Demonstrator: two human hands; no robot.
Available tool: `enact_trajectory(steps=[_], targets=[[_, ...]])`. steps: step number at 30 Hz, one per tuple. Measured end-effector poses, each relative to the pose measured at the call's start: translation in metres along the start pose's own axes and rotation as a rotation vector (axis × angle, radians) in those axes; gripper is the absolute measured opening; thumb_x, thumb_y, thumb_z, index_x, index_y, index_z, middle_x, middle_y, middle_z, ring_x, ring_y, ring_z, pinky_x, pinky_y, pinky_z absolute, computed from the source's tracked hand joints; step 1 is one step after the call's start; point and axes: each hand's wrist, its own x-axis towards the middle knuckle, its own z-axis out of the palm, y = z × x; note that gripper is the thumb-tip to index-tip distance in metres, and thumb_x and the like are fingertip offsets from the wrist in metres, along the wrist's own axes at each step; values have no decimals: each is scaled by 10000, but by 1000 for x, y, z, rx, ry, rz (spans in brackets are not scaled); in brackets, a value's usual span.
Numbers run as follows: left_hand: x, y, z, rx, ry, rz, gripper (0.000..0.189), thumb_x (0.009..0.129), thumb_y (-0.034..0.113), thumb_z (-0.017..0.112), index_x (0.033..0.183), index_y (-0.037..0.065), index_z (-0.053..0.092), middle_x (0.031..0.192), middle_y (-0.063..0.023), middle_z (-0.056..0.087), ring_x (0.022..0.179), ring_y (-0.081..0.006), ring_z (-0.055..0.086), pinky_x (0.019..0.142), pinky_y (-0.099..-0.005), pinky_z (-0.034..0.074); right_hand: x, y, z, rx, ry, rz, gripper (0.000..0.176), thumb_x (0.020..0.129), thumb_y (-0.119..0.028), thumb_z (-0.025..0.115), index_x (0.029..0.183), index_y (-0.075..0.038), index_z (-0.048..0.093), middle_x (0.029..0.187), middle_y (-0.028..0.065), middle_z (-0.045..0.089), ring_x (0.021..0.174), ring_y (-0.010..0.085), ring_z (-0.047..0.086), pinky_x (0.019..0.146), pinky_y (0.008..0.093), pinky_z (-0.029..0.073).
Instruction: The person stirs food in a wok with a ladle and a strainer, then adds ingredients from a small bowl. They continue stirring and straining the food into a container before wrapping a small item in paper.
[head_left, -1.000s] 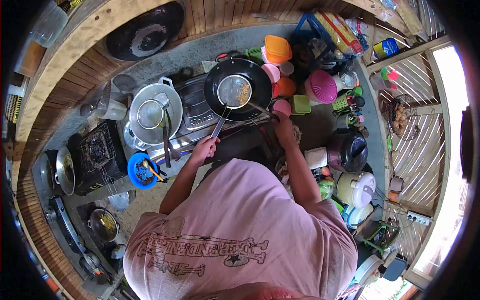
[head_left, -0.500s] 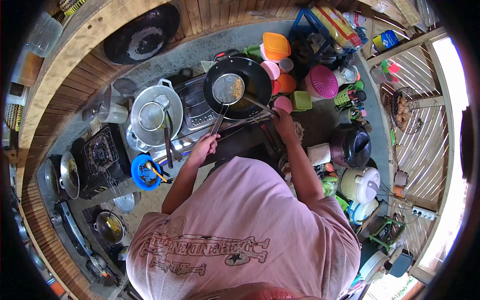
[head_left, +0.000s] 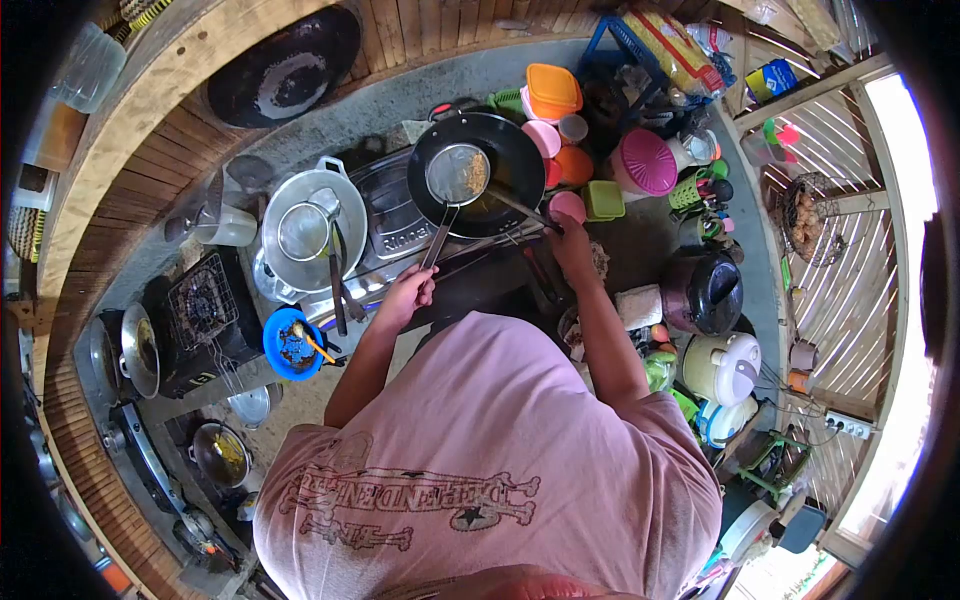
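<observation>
The strainer (head_left: 452, 175) is fine metal mesh on a smooth metal handle; beneath it the black wok (head_left: 520, 160) has a smooth, glossy surface. To the left, the large pot (head_left: 283, 262) is dull silvery metal and the blue bowl (head_left: 272, 345) smooth plastic. At far right, the pink lid (head_left: 648, 162) is shiny, ridged plastic. Nearest, the person's shirt (head_left: 520, 400) is matt cloth.

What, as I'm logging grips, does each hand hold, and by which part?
Left hand: the strainer at the wok, by its handle. Right hand: a long utensil, by its near end.
</observation>
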Motion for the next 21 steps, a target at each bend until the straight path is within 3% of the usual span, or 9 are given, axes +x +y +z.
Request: enact_trajectory(steps=[11, 21], targets=[[3, -5, -4, -6, 0, 14, 193, 1010, 217, 525, 1091, 54, 589, 656, 24, 462, 524, -102, 415, 541, -270, 368, -7, 0, -2, -22, 40, -57, 345, 876, -120, 686, 1188, 16, 628, 1125, 239, 670, 1058, 403, 643, 928, 435, 502], [3, -2, 0, -18, -7, 21, 213, 1015, 265, 534, 1067, 66, 594, 655, 23, 482, 525, -86, 432, 536, -247, 388, -7, -3, -3, 34, 32, -18, 346, 904, -124, 655, 1218, 19, 626, 1136, 246, 670, 1078, 393, 643, 943, 425, 495]])
